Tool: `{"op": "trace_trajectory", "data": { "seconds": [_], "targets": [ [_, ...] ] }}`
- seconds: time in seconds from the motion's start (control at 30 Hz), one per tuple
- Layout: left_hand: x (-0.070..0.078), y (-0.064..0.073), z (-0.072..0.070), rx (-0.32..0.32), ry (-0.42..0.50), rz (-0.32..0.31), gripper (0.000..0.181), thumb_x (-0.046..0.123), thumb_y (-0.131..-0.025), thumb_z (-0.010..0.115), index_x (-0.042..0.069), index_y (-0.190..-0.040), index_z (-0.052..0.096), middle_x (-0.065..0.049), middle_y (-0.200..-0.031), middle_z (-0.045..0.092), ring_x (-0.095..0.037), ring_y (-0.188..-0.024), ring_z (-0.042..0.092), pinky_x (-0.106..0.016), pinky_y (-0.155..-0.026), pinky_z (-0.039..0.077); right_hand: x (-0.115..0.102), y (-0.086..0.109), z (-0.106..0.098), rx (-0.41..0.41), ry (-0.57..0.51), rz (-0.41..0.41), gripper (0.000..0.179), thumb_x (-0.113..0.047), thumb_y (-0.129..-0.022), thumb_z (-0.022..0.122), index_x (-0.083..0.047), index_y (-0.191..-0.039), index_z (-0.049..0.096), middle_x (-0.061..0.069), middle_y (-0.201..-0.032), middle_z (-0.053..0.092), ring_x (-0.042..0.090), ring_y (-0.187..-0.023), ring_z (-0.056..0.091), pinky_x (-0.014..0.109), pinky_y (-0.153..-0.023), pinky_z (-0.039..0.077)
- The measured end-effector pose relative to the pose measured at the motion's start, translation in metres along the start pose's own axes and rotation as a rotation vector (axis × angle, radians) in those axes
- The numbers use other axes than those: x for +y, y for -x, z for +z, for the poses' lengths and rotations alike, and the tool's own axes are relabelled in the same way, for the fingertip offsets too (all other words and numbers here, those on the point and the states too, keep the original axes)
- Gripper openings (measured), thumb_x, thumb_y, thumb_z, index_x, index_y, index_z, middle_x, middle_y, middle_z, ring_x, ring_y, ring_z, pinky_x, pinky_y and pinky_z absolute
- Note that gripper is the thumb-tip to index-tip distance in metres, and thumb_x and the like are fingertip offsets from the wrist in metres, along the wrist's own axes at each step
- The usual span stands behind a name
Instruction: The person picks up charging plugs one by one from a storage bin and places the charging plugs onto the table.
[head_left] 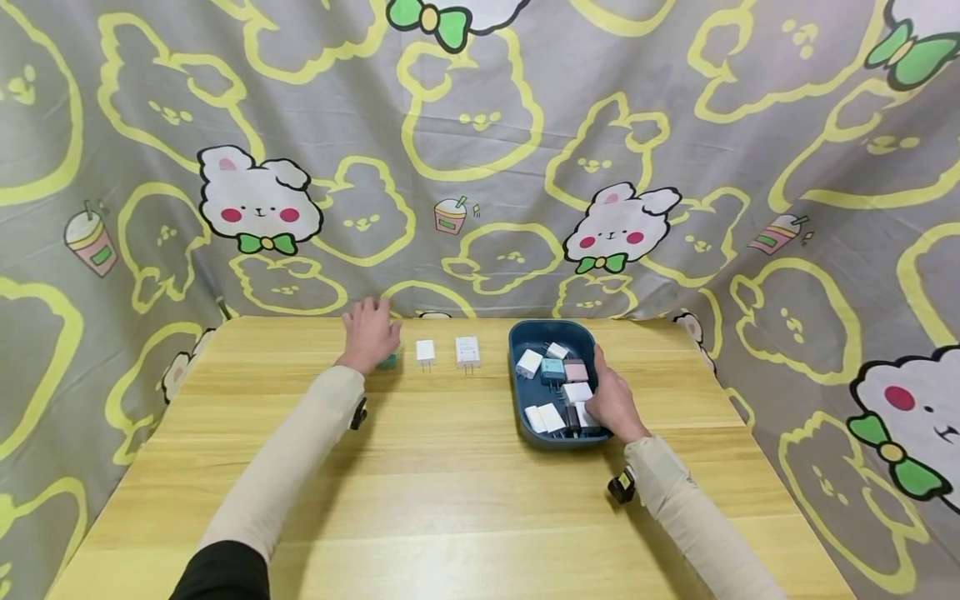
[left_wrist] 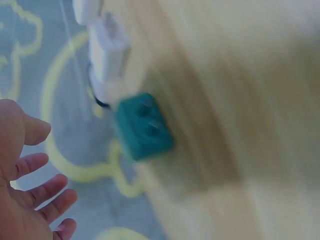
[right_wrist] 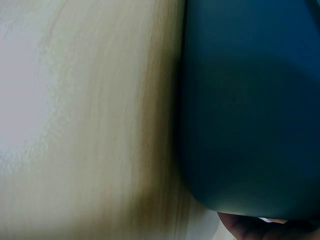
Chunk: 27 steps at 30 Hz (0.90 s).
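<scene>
My left hand (head_left: 371, 335) is over the back left of the table, its fingers loosely spread and holding nothing. Just beside it, a teal plug-in charger (left_wrist: 144, 127) stands on the wood with its prongs showing; the hand partly covers it in the head view. To its right are a small white charger (head_left: 425, 352) and a larger white charger (head_left: 467, 352). My right hand (head_left: 617, 404) grips the right wall of a dark blue plastic bin (head_left: 525, 412). Inside lie several chargers, among them a blue one (head_left: 552, 371) and a pink one (head_left: 575, 371).
The light wooden table (head_left: 450, 500) runs back to a grey curtain (head_left: 495, 275) printed with cartoon rabbits, which also hangs at both sides. The bin's tall outer wall (right_wrist: 250, 125) fills much of the right wrist view.
</scene>
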<state>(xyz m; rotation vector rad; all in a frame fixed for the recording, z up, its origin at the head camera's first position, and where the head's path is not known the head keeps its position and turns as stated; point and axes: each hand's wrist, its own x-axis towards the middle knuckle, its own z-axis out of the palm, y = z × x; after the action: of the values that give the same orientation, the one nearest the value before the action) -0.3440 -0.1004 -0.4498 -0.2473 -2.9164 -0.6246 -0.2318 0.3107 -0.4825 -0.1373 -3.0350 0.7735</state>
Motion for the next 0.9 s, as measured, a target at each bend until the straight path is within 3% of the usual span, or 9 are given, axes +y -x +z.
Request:
{"op": "trace_trajectory", "data": {
  "seconds": [0.13, 0.27, 0.53, 0.67, 0.9],
  "targets": [
    [0.028, -0.001, -0.001, 0.015, -0.046, 0.098, 0.044, 0.024, -0.102, 0.058, 0.004, -0.140, 0.050, -0.024, -0.135, 0.053, -0.044, -0.127, 0.045, -0.057, -0.101, 0.033, 0.000, -0.001, -0.001, -0.001, 0.001, 0.002, 0.105, 0.012, -0.074, 0.064, -0.001, -0.162, 0.008, 0.035, -0.148, 0.046, 0.043, -0.117, 0.059, 0.056, -0.098, 0.051],
    [0.055, -0.001, 0.001, 0.013, -0.048, 0.194, 0.043, 0.027, -0.101, 0.059, 0.006, -0.138, 0.053, -0.021, -0.139, 0.054, -0.042, -0.130, 0.046, -0.059, -0.106, 0.036, 0.000, -0.001, -0.001, -0.003, 0.001, 0.003, 0.105, 0.013, -0.075, 0.064, -0.001, -0.162, 0.008, 0.035, -0.149, 0.046, 0.043, -0.117, 0.059, 0.056, -0.097, 0.051],
    [0.102, -0.002, 0.012, -0.039, 0.034, 0.420, 0.036, 0.022, -0.101, 0.060, 0.006, -0.134, 0.056, -0.019, -0.131, 0.058, -0.037, -0.121, 0.054, -0.052, -0.102, 0.046, 0.000, -0.002, -0.001, 0.005, 0.001, -0.008, 0.104, 0.012, -0.075, 0.064, 0.000, -0.162, 0.008, 0.034, -0.149, 0.047, 0.042, -0.115, 0.060, 0.055, -0.095, 0.052],
    [0.122, -0.001, 0.022, -0.054, 0.054, 0.494, 0.035, 0.019, -0.101, 0.060, 0.005, -0.133, 0.057, -0.018, -0.131, 0.059, -0.035, -0.121, 0.056, -0.047, -0.105, 0.047, -0.001, -0.002, -0.001, 0.011, 0.000, -0.011, 0.104, 0.012, -0.075, 0.065, 0.000, -0.162, 0.008, 0.034, -0.148, 0.048, 0.043, -0.116, 0.060, 0.056, -0.096, 0.051],
    [0.157, 0.005, 0.039, -0.116, 0.041, 0.556, 0.032, 0.020, -0.102, 0.059, 0.008, -0.132, 0.059, -0.014, -0.130, 0.059, -0.031, -0.120, 0.054, -0.043, -0.105, 0.046, 0.000, -0.001, 0.001, 0.003, 0.000, 0.003, 0.104, 0.012, -0.076, 0.065, -0.001, -0.162, 0.009, 0.033, -0.150, 0.046, 0.042, -0.117, 0.059, 0.056, -0.099, 0.051]
  ]
}}
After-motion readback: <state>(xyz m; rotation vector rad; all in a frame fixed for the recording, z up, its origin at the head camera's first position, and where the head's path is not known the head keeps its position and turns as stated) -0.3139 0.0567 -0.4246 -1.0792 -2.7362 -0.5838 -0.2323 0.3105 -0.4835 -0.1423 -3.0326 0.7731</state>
